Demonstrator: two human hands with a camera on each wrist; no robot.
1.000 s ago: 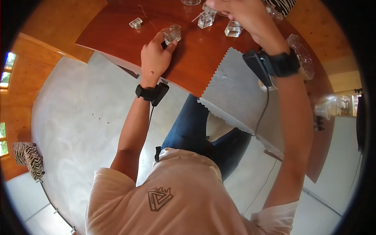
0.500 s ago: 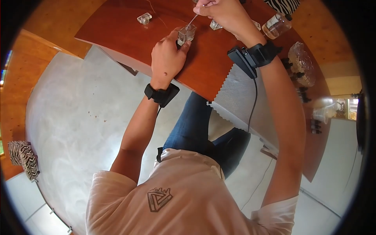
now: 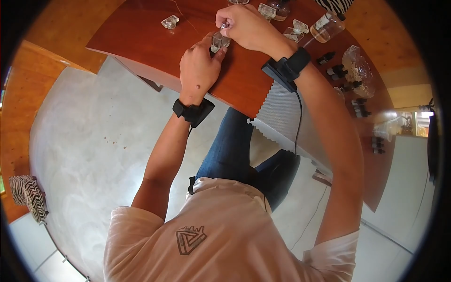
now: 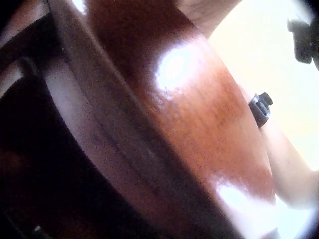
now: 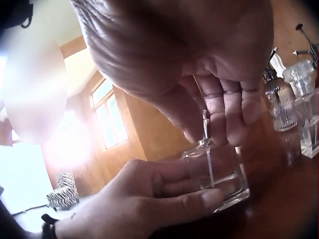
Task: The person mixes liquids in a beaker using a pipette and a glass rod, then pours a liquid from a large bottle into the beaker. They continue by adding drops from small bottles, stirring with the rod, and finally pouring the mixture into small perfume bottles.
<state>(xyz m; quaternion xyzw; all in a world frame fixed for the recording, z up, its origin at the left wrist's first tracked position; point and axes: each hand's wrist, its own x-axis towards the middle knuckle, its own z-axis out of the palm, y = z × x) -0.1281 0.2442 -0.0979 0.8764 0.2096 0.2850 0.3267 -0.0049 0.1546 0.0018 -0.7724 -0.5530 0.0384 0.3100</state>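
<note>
My left hand grips a small square clear glass bottle near the table's front edge, fingers and thumb on either side of it. Above the bottle, my right hand pinches a thin glossy rod. In the right wrist view the rod stands almost upright, its lower part passing through the bottle's mouth, and a little clear liquid lies at the bottom. The upper end of the rod is hidden by the fingers. The left wrist view shows mostly the table edge, not the bottle.
A glass stopper lies to the left. Behind my right hand stand a stoppered bottle and a labelled bottle. Several small dark bottles and a cut-glass dish are on the right. A grey mat hangs over the front edge.
My right hand has come left from the other bottles with the rod, which has gone from slanted to nearly upright in the bottle. My left hand and bottle sit slightly further right in the view.
</note>
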